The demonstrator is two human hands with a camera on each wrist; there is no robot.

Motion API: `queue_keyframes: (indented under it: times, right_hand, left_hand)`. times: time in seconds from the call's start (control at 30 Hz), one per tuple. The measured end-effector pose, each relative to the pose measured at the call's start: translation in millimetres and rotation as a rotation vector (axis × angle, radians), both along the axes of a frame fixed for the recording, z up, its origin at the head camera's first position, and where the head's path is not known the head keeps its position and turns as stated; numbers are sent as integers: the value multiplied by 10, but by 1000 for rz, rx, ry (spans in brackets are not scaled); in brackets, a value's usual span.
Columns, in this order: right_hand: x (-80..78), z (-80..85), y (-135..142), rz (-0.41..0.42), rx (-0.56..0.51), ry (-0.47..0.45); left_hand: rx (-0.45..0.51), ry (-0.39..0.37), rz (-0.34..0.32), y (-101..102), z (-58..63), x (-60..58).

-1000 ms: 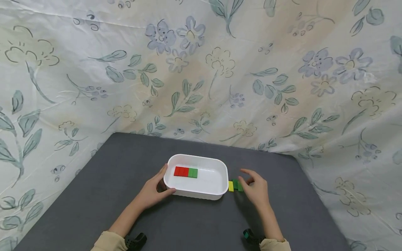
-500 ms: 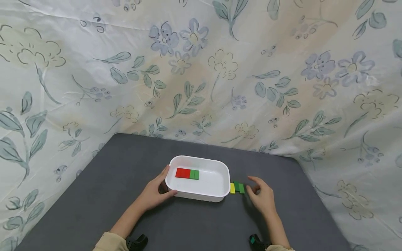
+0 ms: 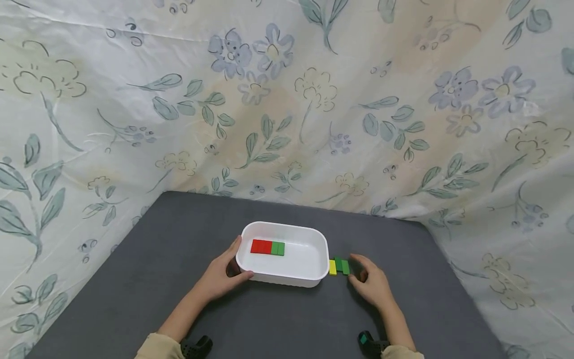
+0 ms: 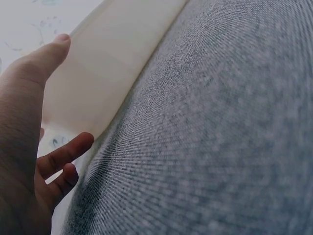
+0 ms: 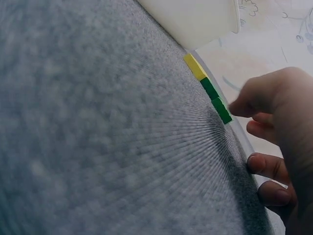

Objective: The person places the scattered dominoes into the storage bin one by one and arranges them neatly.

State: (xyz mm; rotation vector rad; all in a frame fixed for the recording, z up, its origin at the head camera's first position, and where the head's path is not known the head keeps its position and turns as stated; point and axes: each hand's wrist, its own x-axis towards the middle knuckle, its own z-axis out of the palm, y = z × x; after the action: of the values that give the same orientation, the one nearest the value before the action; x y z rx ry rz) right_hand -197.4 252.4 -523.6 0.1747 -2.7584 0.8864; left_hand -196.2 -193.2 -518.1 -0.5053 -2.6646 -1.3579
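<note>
A white plastic container (image 3: 287, 277) stands on the dark grey cloth. My left hand (image 3: 218, 279) holds its left end, thumb along the near side and fingers at the far left corner. The left wrist view shows that hand (image 4: 29, 117) against the container's pale wall (image 4: 98, 73). Inside lie red tiles (image 3: 261, 247) and two green tiles (image 3: 278, 249) in a row. Outside, at the right end, sit a yellow tile (image 3: 332, 267) and two dark green tiles (image 5: 222, 110). My right hand (image 3: 372, 284) is at the outermost green tile, fingers loosely bent, thumb tip beside it.
The grey cloth (image 3: 278, 324) covers the table up to its back edge. A floral curtain (image 3: 287, 109) hangs behind and along both sides. Both wrists carry black bands, the right one (image 3: 372, 345) with a green patch.
My right hand drew away to the right of the green tiles, then came back close to the outermost one. The left hand keeps its place on the container.
</note>
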Motion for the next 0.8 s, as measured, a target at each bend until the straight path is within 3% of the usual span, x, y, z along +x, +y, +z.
queue_keyframes:
  times: [0.33,0.8]
  right_hand:
    - [-19,11,-35,-9,78,-64]
    - [-3,4,-42,26,77,3]
  left_hand:
    - [2,-25,6,0,12,-5]
    - [14,-22,6,-10,15,11]
